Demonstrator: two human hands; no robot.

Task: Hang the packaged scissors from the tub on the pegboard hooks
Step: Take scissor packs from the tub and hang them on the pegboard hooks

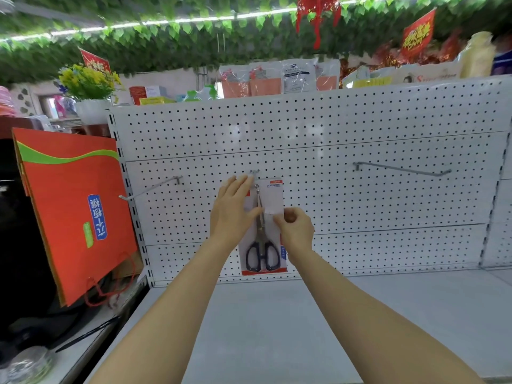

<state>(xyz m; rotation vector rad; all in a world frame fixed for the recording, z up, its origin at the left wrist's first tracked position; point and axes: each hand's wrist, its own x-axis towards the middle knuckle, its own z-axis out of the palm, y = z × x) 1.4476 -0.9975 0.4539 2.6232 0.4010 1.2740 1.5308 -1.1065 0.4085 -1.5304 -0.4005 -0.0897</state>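
A carded pack of scissors (270, 203) with black handles and a red-edged backing hangs upright at the middle hook (254, 173) of the white pegboard (332, 126). My left hand (234, 209) lies flat against the pack's left side, fingers reaching up to the hook. My right hand (293, 225) pinches the pack's right edge about halfway down. The tub is not in view.
Two bare hooks stick out of the pegboard, one at the left (151, 188) and a long one at the right (401, 169). A grey shelf (304, 328) runs below. An orange paper bag (72, 206) hangs at the left end. Goods stand along the top.
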